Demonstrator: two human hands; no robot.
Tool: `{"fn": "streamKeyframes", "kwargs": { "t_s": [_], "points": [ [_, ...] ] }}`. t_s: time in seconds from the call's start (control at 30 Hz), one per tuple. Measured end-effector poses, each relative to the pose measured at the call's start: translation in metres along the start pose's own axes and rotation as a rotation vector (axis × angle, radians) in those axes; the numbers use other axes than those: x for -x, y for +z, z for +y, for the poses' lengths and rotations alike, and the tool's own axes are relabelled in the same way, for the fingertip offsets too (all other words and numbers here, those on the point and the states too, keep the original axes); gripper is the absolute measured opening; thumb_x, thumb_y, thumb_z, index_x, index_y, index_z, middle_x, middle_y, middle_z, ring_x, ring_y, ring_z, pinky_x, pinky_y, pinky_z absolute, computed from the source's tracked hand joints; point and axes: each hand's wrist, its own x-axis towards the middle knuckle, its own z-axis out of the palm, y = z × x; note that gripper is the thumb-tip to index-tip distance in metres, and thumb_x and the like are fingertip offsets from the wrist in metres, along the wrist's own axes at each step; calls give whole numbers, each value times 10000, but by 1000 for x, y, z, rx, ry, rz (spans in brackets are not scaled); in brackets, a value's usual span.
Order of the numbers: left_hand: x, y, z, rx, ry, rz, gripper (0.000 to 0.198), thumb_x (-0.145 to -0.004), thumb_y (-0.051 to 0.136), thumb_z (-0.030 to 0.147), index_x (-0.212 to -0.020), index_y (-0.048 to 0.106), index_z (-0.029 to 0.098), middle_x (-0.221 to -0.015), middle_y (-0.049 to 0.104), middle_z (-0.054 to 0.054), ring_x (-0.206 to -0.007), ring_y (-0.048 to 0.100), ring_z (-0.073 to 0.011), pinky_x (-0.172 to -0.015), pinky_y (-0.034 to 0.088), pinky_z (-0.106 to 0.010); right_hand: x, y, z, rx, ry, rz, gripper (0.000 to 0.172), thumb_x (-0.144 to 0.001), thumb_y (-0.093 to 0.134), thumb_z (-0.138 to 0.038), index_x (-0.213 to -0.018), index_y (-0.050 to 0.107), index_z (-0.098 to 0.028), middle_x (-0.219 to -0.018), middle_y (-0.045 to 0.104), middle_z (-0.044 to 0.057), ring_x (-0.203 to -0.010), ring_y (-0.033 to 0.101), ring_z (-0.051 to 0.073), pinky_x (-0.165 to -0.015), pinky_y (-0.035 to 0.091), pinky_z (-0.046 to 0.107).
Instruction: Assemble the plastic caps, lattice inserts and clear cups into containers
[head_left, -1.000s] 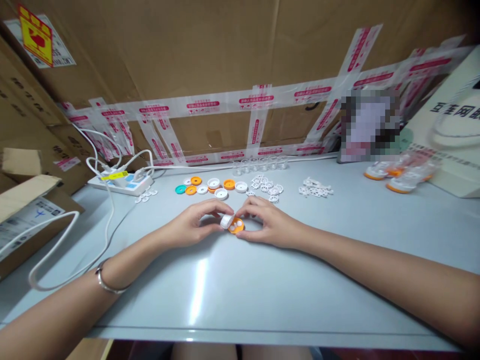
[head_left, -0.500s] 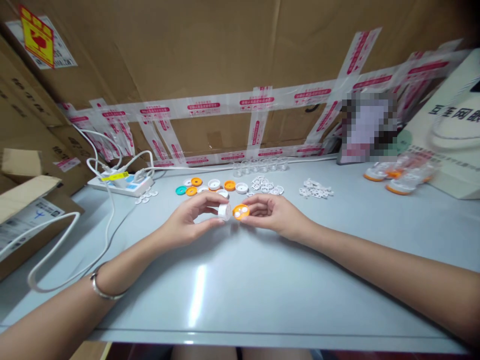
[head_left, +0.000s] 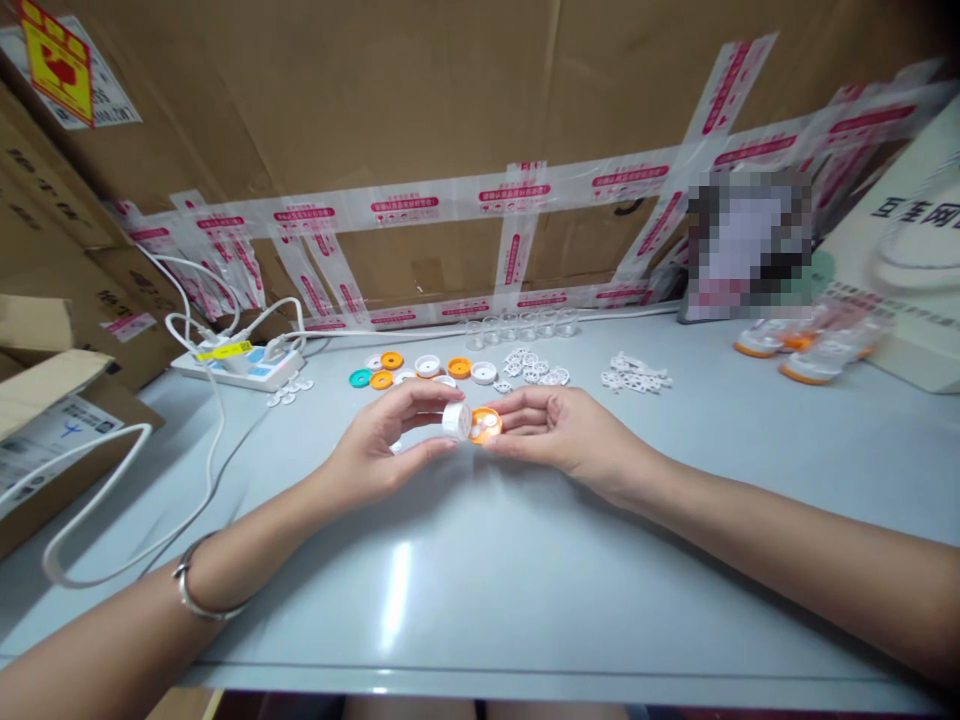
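My left hand (head_left: 397,435) pinches a round white part (head_left: 455,421) between thumb and fingers, tilted on its side. Just right of it, my right hand (head_left: 551,425) grips an orange cap (head_left: 486,426) with small white pieces inside, its open side facing up and toward the camera. The two parts are very close together; whether they touch is hard to tell. Behind my hands lie orange, white and teal caps, such as the teal cap (head_left: 360,379) and an orange cap (head_left: 459,368). White spoked pieces (head_left: 536,370) lie to their right.
Clear cups (head_left: 521,328) stand in a row by the cardboard box (head_left: 360,100). More small white parts (head_left: 636,374) lie at right, near orange-based clear containers (head_left: 814,365). A power strip (head_left: 240,366) with white cables is at left; a phone-like object (head_left: 739,245), pixelated, leans at back right.
The white part and the orange cap have come closer together. The view has shifted slightly. A small white piece now shows beneath my left hand.
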Motion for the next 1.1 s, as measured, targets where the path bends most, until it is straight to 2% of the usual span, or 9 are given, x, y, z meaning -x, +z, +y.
{"fn": "streamKeyframes", "kwargs": {
  "t_s": [0.27,0.47,0.6,0.77,0.9,1.1],
  "points": [
    [-1,-3,1,-253,131,-7,290,-791,618,145,-1073,557,179,-1076,606,-100,-1063,557,-193,-939,471,-377,3,3,-3,62,-9,31,274,-588,745,-149,-847,657,-163,-806,725,40,-782,685,174,-748,552,311],
    [-3,-5,1,-340,184,-49,284,-790,628,161,-1069,577,177,-1092,606,-107,-1084,542,-196,-962,442,-376,4,2,-1,116,-26,18,298,-581,759,-226,-849,651,-155,-806,715,44,-787,678,172,-729,537,288],
    [-3,-4,2,-373,184,-68,269,-794,623,163,-1060,584,179,-1107,600,-109,-1095,537,-196,-968,437,-372,4,3,0,125,-37,9,303,-578,760,-241,-840,639,-149,-806,707,43,-783,674,167,-721,527,274],
    [-3,-4,4,-351,184,-69,250,-795,617,148,-1042,586,172,-1094,594,-107,-1079,545,-183,-878,503,-313,5,4,0,114,-25,14,284,-578,759,-228,-819,630,-153,-787,703,34,-769,674,161,-708,524,268],
    [-3,-3,5,-369,195,-73,251,-791,620,134,-1039,585,162,-1083,599,-104,-1064,552,-170,-876,502,-299,6,6,-1,102,-22,19,284,-565,767,-230,-803,629,-160,-771,702,27,-757,675,159,-701,528,271],
    [-2,-5,6,-392,225,-82,240,-797,612,138,-1032,577,170,-1078,607,-104,-1052,566,-175,-910,483,-344,8,7,-1,85,-27,33,280,-544,776,-225,-775,630,-165,-741,696,15,-727,672,150,-686,534,268]
  ]
}}
